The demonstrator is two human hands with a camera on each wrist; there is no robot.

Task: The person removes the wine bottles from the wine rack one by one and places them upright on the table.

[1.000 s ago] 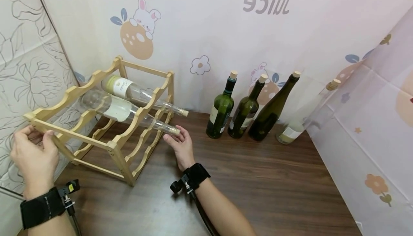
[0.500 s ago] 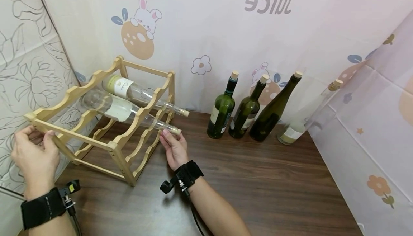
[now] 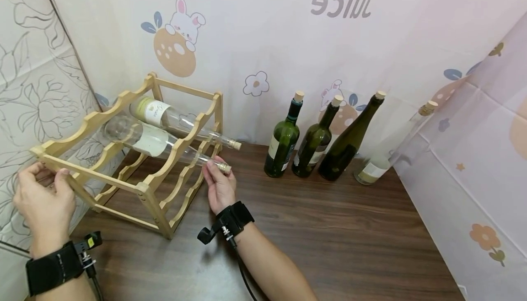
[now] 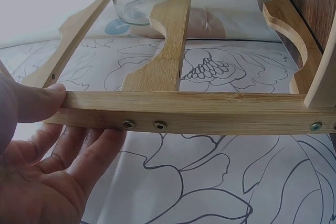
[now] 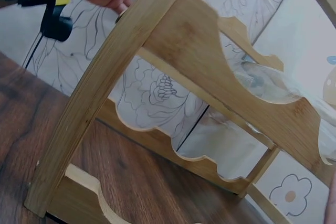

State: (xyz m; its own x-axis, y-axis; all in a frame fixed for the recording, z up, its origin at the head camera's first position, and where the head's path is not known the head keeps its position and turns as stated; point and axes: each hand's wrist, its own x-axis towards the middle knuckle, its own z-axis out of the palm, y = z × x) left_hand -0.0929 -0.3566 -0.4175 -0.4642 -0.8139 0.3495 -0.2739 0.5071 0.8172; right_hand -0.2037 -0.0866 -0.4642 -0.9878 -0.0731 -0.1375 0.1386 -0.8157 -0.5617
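On the left stands a pale wooden wine rack [image 3: 154, 209] with scalloped rails. Two clear corked bottles lie on its top tier, necks pointing right: the rear bottle [image 3: 154, 111] and the nearer bottle [image 3: 152, 141], both with labels. My right hand [image 3: 222, 190] holds the nearer bottle's neck just below the cork, thumb on top and fingers behind. At the rack's near left corner my left hand [image 3: 45, 202] grips the wooden post. The left wrist view shows thumb above and fingers under that post [image 4: 220, 109]. In the right wrist view the nearer bottle [image 5: 273, 83] shows behind the scalloped rail.
Toward the back right stand a green bottle [image 3: 284, 138], a second green bottle [image 3: 312, 147], a tall dark green bottle [image 3: 343, 147] and a clear bottle [image 3: 372, 169], all corked. They stand on a brown wooden table [image 3: 350, 241], by a patterned wall cloth [image 3: 271, 26].
My right hand has moved left from the cork end onto the nearer bottle's neck and taken hold of it. The left hand stays on the rack's corner.
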